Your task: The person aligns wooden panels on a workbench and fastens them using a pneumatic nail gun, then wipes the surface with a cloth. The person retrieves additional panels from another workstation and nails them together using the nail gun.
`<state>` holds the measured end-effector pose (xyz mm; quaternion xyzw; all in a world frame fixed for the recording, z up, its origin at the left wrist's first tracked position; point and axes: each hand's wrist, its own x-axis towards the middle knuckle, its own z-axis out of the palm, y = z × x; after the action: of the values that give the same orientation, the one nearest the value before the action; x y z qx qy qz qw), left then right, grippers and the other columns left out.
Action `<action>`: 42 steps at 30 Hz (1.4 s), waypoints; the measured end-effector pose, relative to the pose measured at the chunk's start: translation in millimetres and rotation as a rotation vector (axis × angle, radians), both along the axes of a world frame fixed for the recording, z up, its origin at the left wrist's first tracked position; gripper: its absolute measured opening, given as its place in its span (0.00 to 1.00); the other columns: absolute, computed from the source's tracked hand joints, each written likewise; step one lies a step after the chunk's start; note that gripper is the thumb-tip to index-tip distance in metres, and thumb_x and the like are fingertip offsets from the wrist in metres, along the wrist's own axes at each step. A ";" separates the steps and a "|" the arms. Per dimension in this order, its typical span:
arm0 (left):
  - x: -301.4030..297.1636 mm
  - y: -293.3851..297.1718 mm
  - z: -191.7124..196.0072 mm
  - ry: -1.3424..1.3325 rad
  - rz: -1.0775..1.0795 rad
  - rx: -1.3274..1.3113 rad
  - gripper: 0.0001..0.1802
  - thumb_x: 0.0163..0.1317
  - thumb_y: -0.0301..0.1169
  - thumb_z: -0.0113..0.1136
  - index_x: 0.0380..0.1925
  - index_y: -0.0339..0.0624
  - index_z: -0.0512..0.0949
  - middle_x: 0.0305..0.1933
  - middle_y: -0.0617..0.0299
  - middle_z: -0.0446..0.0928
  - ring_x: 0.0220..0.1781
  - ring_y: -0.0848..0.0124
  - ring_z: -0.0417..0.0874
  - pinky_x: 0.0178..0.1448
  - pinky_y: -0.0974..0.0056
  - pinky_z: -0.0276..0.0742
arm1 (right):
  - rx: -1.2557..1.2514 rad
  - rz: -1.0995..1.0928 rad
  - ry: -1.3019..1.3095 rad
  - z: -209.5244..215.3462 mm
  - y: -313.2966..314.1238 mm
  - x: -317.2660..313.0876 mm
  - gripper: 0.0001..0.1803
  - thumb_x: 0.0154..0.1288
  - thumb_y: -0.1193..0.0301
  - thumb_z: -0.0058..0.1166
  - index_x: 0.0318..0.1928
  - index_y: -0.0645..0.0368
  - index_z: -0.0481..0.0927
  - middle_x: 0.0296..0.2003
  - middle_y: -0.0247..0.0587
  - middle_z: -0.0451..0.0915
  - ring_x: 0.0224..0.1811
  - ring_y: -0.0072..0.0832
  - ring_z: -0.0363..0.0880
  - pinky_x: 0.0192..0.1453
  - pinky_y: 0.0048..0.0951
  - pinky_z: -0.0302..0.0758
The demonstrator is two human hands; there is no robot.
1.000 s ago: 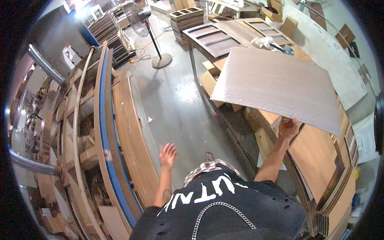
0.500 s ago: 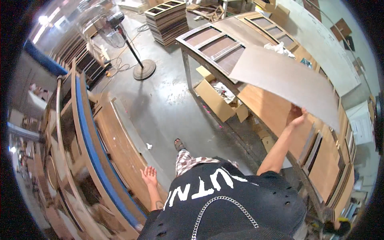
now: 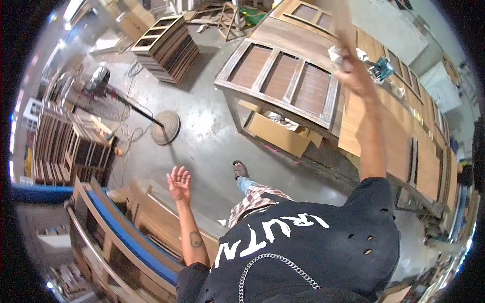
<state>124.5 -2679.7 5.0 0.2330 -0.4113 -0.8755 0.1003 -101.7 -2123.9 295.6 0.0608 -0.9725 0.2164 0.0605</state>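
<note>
Raised over the workbench, my right hand [image 3: 357, 76] grips a thin flat panel [image 3: 339, 19]. The panel is tilted nearly edge-on, and motion blurs it. Below and to the left of that hand lies a three-part wooden frame [image 3: 273, 81] with brown infill, flat on the near end of the bench. My left hand [image 3: 179, 184] hangs over the floor with its fingers spread and nothing in it.
Crumpled white paper and a teal packet [image 3: 382, 68] lie on the workbench [image 3: 303, 38]. An open cardboard box [image 3: 280, 134] sits beneath it. A pedestal fan [image 3: 165, 126] trails cables on the floor. Stacked frames [image 3: 169, 53] stand behind. A blue-edged rack [image 3: 118, 230] is at lower left.
My right hand has gone up and forward with the panel, which has turned from broadside to almost edge-on. My left hand has risen. The view has shifted toward the bench's near end.
</note>
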 end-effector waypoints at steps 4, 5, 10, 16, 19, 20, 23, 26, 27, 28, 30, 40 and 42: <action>-67.0 -6.6 -21.9 -0.118 -0.228 0.004 0.34 0.65 0.58 0.40 0.61 0.45 0.63 0.51 0.57 0.74 0.47 0.66 0.76 0.52 0.61 0.73 | 0.220 0.424 0.254 -218.0 -78.8 -71.2 0.50 0.45 0.61 0.64 0.67 0.59 0.53 0.60 0.53 0.67 0.61 0.43 0.66 0.66 0.42 0.59; -61.7 -20.6 -28.6 -0.178 -0.255 -0.010 0.34 0.65 0.58 0.40 0.61 0.45 0.63 0.51 0.57 0.74 0.47 0.66 0.76 0.52 0.61 0.73 | 0.223 0.467 -0.353 -213.4 -138.1 -58.6 0.48 0.47 0.58 0.64 0.66 0.58 0.54 0.52 0.58 0.73 0.53 0.52 0.72 0.53 0.47 0.71; -52.1 -61.2 -29.4 -0.391 -0.215 0.003 0.35 0.63 0.60 0.43 0.58 0.44 0.65 0.48 0.57 0.75 0.45 0.64 0.75 0.50 0.60 0.72 | -0.260 0.308 -0.544 -233.1 -260.6 11.1 0.52 0.50 0.43 0.58 0.69 0.54 0.51 0.63 0.53 0.62 0.63 0.50 0.64 0.65 0.39 0.63; -114.5 -124.5 -118.5 -0.605 -0.618 0.004 0.31 0.62 0.59 0.47 0.48 0.42 0.72 0.40 0.53 0.78 0.38 0.58 0.79 0.41 0.56 0.76 | -0.504 -0.273 -0.608 -277.4 -245.2 76.0 0.53 0.51 0.42 0.58 0.70 0.55 0.48 0.61 0.61 0.63 0.63 0.52 0.63 0.65 0.39 0.62; -198.1 -99.0 -128.7 -0.640 -1.156 -0.367 0.33 0.61 0.57 0.51 0.50 0.37 0.70 0.41 0.52 0.77 0.37 0.63 0.79 0.40 0.59 0.76 | -0.420 -0.738 -0.628 -252.9 -207.7 152.4 0.53 0.52 0.43 0.57 0.69 0.58 0.47 0.59 0.65 0.64 0.61 0.53 0.65 0.64 0.39 0.63; -224.2 -76.6 -110.4 -0.575 -1.295 -0.523 0.33 0.61 0.56 0.52 0.51 0.38 0.70 0.41 0.54 0.77 0.38 0.65 0.79 0.40 0.61 0.75 | -0.375 -0.874 -0.625 -244.9 -201.5 188.2 0.53 0.53 0.43 0.57 0.69 0.59 0.47 0.58 0.66 0.65 0.60 0.54 0.66 0.63 0.40 0.64; -303.0 -0.2 -89.7 -0.288 -1.435 -0.637 0.31 0.61 0.55 0.52 0.51 0.38 0.70 0.42 0.55 0.76 0.39 0.66 0.78 0.41 0.63 0.74 | -0.507 -1.180 -0.558 -225.8 -194.1 291.5 0.54 0.52 0.43 0.57 0.69 0.61 0.47 0.56 0.65 0.67 0.60 0.52 0.67 0.62 0.39 0.64; -316.4 99.2 -52.9 -0.087 -1.496 -0.658 0.32 0.61 0.54 0.52 0.53 0.38 0.70 0.45 0.55 0.76 0.41 0.67 0.78 0.43 0.64 0.75 | -0.608 -1.447 -0.337 -248.4 -216.6 380.6 0.55 0.51 0.43 0.58 0.69 0.61 0.47 0.57 0.65 0.67 0.60 0.51 0.67 0.61 0.38 0.65; -307.7 129.8 -48.4 -0.043 -1.576 -0.646 0.32 0.61 0.55 0.52 0.53 0.38 0.70 0.46 0.54 0.76 0.42 0.67 0.78 0.43 0.64 0.75 | -0.619 -1.485 -0.314 -257.1 -226.4 401.8 0.55 0.51 0.43 0.58 0.69 0.61 0.47 0.57 0.65 0.67 0.60 0.51 0.67 0.61 0.38 0.65; -296.5 160.1 -43.7 0.001 -1.649 -0.633 0.33 0.61 0.55 0.52 0.54 0.38 0.70 0.47 0.54 0.76 0.43 0.67 0.78 0.44 0.63 0.75 | -0.625 -1.590 -0.322 -267.1 -234.7 419.7 0.56 0.51 0.43 0.60 0.69 0.61 0.47 0.56 0.64 0.68 0.59 0.49 0.69 0.58 0.37 0.67; -251.1 224.9 -18.1 0.189 -1.835 -0.644 0.36 0.61 0.57 0.50 0.55 0.36 0.69 0.48 0.54 0.76 0.43 0.67 0.78 0.46 0.63 0.75 | -0.639 -1.711 -0.310 -287.2 -244.6 443.3 0.56 0.50 0.44 0.61 0.69 0.61 0.46 0.56 0.63 0.69 0.58 0.46 0.71 0.56 0.36 0.69; -2.2 505.3 -13.9 0.852 -2.415 -0.862 0.35 0.61 0.53 0.53 0.56 0.34 0.69 0.45 0.53 0.78 0.45 0.66 0.78 0.52 0.63 0.73 | -1.278 -1.654 0.124 -273.7 -132.1 533.7 0.48 0.60 0.58 0.58 0.71 0.52 0.40 0.59 0.57 0.66 0.52 0.38 0.74 0.45 0.38 0.76; 27.7 552.9 1.4 0.890 -2.506 -0.857 0.35 0.60 0.54 0.54 0.55 0.33 0.69 0.45 0.52 0.78 0.46 0.64 0.79 0.53 0.64 0.72 | -1.444 -1.756 0.307 -253.1 -100.9 569.7 0.47 0.60 0.53 0.57 0.70 0.58 0.46 0.56 0.56 0.70 0.53 0.43 0.74 0.45 0.37 0.77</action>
<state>152.3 -2126.8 6.5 -0.6280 -0.5100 -0.1889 -0.5566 467.9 -2224.9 42.5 -0.6618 -0.3107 0.5975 0.3294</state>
